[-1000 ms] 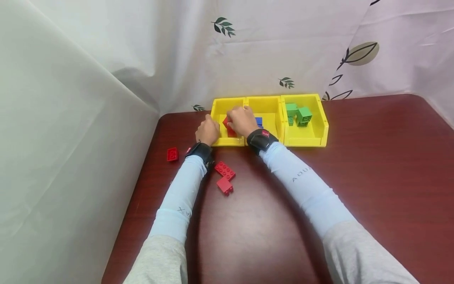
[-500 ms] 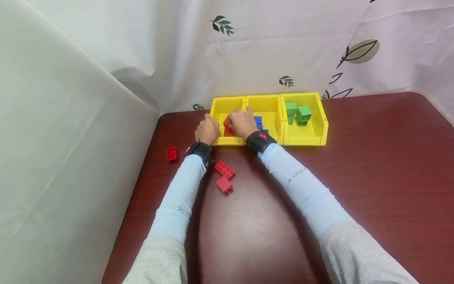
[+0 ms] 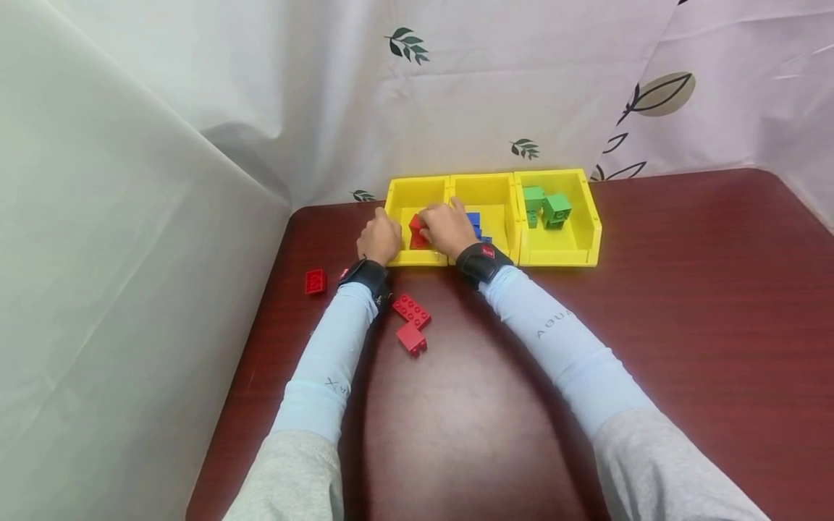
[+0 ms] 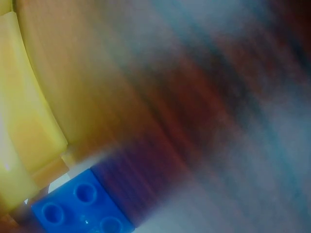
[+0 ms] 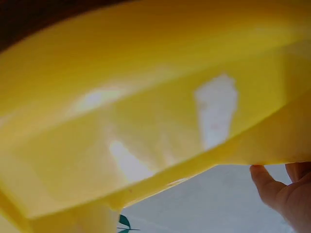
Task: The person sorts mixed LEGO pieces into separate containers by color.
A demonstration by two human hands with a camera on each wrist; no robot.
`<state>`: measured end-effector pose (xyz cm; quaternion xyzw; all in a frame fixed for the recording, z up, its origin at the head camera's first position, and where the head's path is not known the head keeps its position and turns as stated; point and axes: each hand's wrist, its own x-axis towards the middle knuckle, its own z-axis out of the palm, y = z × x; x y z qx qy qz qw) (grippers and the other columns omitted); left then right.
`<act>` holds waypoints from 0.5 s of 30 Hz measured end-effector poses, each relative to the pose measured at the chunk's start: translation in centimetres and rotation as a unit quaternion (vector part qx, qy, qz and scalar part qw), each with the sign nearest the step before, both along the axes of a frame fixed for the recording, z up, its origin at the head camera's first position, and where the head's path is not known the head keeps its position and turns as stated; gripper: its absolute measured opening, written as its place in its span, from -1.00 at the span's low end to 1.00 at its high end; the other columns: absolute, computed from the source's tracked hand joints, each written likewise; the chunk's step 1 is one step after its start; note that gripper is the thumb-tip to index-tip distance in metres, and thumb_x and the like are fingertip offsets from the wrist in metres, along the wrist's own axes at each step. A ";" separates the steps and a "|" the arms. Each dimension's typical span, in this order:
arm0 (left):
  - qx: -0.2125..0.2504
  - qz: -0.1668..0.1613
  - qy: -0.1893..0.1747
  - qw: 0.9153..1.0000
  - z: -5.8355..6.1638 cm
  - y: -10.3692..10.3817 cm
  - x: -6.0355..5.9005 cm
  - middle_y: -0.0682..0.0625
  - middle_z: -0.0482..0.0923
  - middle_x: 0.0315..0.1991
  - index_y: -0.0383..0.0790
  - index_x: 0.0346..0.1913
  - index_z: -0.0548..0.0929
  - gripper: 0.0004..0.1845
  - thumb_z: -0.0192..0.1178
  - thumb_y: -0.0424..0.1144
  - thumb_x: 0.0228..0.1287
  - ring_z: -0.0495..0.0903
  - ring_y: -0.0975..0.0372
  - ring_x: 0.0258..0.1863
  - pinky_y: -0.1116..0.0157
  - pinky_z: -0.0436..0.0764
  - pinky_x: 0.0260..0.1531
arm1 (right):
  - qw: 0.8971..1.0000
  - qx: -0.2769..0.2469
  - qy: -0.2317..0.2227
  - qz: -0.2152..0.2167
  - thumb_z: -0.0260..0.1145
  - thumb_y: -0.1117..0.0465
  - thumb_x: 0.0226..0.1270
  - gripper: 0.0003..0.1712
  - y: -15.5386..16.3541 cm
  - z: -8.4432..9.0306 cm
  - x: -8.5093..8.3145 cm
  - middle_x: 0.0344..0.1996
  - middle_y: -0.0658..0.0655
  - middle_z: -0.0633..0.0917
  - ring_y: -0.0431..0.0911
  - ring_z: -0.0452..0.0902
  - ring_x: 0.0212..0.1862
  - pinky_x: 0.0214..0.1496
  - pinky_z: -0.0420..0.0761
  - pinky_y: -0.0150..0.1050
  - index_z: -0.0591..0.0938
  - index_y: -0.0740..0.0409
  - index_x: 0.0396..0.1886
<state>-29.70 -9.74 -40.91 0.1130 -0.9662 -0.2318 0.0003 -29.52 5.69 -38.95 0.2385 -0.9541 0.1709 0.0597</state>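
Three yellow bins stand side by side at the back of the table. My left hand (image 3: 381, 237) grips the left wall of the left yellow bin (image 3: 417, 189). My right hand (image 3: 449, 226) lies over the walls where the left and middle bins meet, its thumb side in the left bin; its fingertips are partly hidden. In the right wrist view, fingers (image 5: 272, 187) touch a yellow bin's edge. Red bricks (image 3: 417, 235) sit in the left bin beside my right hand. Blue bricks (image 3: 474, 221) lie in the middle bin (image 3: 485, 189), partly covered by that hand.
The right bin (image 3: 560, 257) holds several green bricks (image 3: 556, 208). On the table lie a red eight-stud brick (image 3: 412, 310), a red brick (image 3: 412, 338) touching it, and another red brick (image 3: 316, 281) farther left. In the left wrist view a blue brick (image 4: 73, 206) is near a bin.
Both hands stay at the left bin almost unmoved; the right wrist shifts very slightly. The bricks keep their places.
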 end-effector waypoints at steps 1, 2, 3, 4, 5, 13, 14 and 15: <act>0.001 -0.001 0.000 1.000 0.0 0.0 0.0 -0.11 0.50 -0.17 -0.16 0.17 0.32 -0.64 -0.05 -0.06 0.47 0.55 0.05 -0.29 0.12 0.63 -0.04 | 1.000 -0.001 0.005 0.003 0.31 0.16 0.35 -0.80 0.2 0.0 0.1 -0.27 0.14 0.74 0.06 0.63 -0.05 0.49 0.13 0.19 0.71 0.16 -0.14; 0.002 -0.001 -0.001 1.000 0.0 0.0 0.0 -0.11 0.50 -0.17 -0.16 0.17 0.31 -0.64 -0.05 -0.06 0.47 0.55 0.05 -0.29 0.12 0.63 -0.04 | 1.000 -0.005 0.008 0.005 0.30 0.16 0.36 -0.80 0.3 0.1 0.2 -0.26 0.14 0.74 0.05 0.64 -0.04 0.49 0.12 0.19 0.71 0.16 -0.14; 0.004 -0.003 -0.001 1.000 0.1 0.0 0.0 -0.11 0.50 -0.16 -0.16 0.17 0.31 -0.64 -0.05 -0.06 0.46 0.55 0.05 -0.28 0.12 0.63 -0.03 | 1.000 -0.011 0.012 0.007 0.29 0.15 0.36 -0.79 0.5 0.2 0.3 -0.23 0.14 0.74 0.05 0.64 -0.02 0.49 0.11 0.20 0.71 0.16 -0.14; 0.005 -0.004 -0.002 1.000 0.1 0.0 0.0 -0.11 0.51 -0.16 -0.17 0.18 0.31 -0.64 -0.05 -0.06 0.46 0.55 0.04 -0.28 0.12 0.63 -0.03 | 1.000 -0.019 0.017 0.008 0.29 0.15 0.36 -0.80 0.6 0.4 0.6 -0.21 0.14 0.75 0.05 0.64 0.00 0.50 0.10 0.21 0.71 0.16 -0.14; 0.007 -0.006 -0.003 1.000 0.1 0.0 0.0 -0.11 0.51 -0.15 -0.17 0.18 0.31 -0.63 -0.06 -0.06 0.47 0.55 0.04 -0.28 0.12 0.63 -0.02 | 0.999 -0.028 0.021 0.011 0.29 0.15 0.36 -0.79 0.7 0.6 0.9 -0.20 0.14 0.75 0.05 0.63 0.02 0.50 0.09 0.22 0.72 0.16 -0.14; 0.000 -0.006 0.001 1.000 0.1 -0.2 0.0 -0.13 0.51 -0.14 -0.18 0.17 0.32 -0.63 -0.09 -0.03 0.49 0.56 0.03 -0.28 0.12 0.64 -0.05 | 0.995 -0.070 0.007 0.072 0.33 0.08 0.33 -0.71 1.0 3.0 5.6 -0.13 0.11 0.73 -0.02 0.62 -0.08 0.09 0.60 -0.19 0.74 0.15 -0.08; -0.002 -0.006 0.003 1.000 0.0 -0.2 0.0 -0.13 0.52 -0.15 -0.18 0.17 0.32 -0.63 -0.09 -0.03 0.49 0.56 0.03 -0.28 0.12 0.64 -0.06 | 0.995 -0.069 0.000 0.078 0.34 0.08 0.32 -0.71 1.1 3.0 6.2 -0.12 0.11 0.73 -0.03 0.62 -0.08 0.07 0.61 -0.21 0.74 0.14 -0.08; -0.004 -0.007 0.005 1.000 0.0 -0.2 0.0 -0.13 0.52 -0.16 -0.19 0.16 0.32 -0.63 -0.09 -0.02 0.48 0.56 0.03 -0.29 0.12 0.65 -0.07 | 0.994 -0.066 -0.006 0.085 0.35 0.08 0.31 -0.71 1.1 3.0 6.8 -0.11 0.11 0.72 -0.03 0.62 -0.08 0.06 0.62 -0.21 0.74 0.14 -0.08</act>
